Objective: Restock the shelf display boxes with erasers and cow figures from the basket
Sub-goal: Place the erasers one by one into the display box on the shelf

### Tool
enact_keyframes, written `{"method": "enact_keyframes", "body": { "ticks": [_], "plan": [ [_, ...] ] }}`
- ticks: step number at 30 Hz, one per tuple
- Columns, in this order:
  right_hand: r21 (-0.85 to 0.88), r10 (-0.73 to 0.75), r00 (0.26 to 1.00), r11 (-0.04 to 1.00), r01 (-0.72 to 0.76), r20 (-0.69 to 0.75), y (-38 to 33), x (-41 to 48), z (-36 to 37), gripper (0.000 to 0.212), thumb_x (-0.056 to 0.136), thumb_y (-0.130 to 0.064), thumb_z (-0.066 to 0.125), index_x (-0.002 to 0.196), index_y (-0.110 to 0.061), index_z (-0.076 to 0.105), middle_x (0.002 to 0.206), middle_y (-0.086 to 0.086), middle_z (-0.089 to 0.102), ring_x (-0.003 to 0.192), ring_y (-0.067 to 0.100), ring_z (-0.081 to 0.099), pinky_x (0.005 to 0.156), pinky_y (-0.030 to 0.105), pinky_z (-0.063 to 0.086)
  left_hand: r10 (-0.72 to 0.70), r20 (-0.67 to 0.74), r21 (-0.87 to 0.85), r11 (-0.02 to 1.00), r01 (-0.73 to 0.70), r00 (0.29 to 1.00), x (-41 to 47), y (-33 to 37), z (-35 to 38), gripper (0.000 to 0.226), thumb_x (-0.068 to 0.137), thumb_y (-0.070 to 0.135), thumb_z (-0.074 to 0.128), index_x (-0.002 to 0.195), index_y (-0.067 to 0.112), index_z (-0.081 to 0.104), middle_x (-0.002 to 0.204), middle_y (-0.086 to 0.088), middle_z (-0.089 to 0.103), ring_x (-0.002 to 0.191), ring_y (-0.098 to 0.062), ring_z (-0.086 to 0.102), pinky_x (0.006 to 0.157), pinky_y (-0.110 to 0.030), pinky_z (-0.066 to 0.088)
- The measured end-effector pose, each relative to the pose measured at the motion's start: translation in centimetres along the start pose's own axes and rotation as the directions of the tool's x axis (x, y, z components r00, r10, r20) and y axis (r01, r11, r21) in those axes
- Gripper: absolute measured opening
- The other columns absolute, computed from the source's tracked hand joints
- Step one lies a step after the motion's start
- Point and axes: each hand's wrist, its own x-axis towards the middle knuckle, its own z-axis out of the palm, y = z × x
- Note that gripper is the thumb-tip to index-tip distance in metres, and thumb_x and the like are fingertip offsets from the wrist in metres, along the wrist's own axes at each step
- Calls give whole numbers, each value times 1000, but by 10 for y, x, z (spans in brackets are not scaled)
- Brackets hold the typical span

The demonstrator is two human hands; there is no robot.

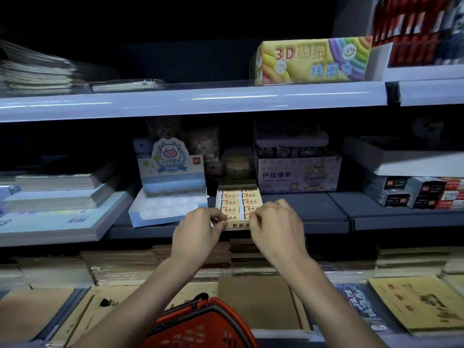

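Eraser box (237,225) sits at the front edge of the middle shelf (313,212), held at both front corners.
The left hand (198,232) and right hand (276,227) each pinch a corner with curled fingers, apparently to square the box to the edge. Two rows of cream-sleeved erasers (238,200) fill it. The cow box (168,199), just beside on the left, shows a bare clear tray. The red basket (206,325) stands below.
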Motion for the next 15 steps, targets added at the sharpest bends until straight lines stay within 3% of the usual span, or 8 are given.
{"method": "enact_keyframes", "body": {
  "ticks": [4,7,11,15],
  "plan": [
    [-38,-70,997,997,70,16,2,-5,4,24,90,-29,59,87,-15,77,87,-1,71,92,21,56,82,37,52,-10,0,5,1000,10,1000,-1,-1,2,8,95,37,69,99,36,76,87,18,64,82,-11,63,65,-31,48],
    [-31,-70,997,997,71,44,3,-6,5,22,90,-30,59,92,-16,76,95,-3,70,96,20,56,85,36,51,-45,27,9,999,44,999,-3,3,-1,8,95,38,68,100,37,75,88,18,66,81,-11,63,63,-31,47],
    [-12,-80,994,997,81,68,7,-7,3,22,94,-30,57,105,-19,74,107,-7,68,104,18,52,92,35,47,-47,90,-13,999,48,995,1,6,-6,15,96,47,63,98,37,73,92,13,71,87,-15,66,71,-35,56],
    [93,-59,996,994,52,73,10,-4,0,31,96,-27,58,124,-19,70,119,-7,67,111,16,51,98,34,48,-82,27,-274,958,86,996,-3,11,-20,37,102,57,44,98,31,70,68,4,72,67,-15,69,67,-35,56]
  ]
}}
